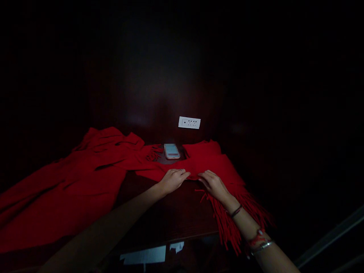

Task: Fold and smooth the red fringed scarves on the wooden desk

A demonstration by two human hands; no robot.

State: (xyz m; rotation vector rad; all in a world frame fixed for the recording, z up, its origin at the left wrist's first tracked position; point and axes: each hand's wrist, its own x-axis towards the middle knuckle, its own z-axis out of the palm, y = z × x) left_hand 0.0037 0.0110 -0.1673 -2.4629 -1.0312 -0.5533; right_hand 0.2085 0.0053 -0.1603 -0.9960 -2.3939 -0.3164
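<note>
A red fringed scarf lies across the dark wooden desk, with its tassels hanging over the front edge at the right. My left hand pinches the near edge of its narrow middle stretch, a ring on one finger. Just to the right, my right hand is closed on the same edge, its fingers bent inward. A small gap separates the two hands. To the left, the red cloth spreads in a loose, wrinkled heap; whether it is all one piece I cannot tell.
A phone with a lit screen lies behind the scarf's middle. A white socket plate is on the dark back panel. The desk's front edge runs below my hands, with pale papers lower down.
</note>
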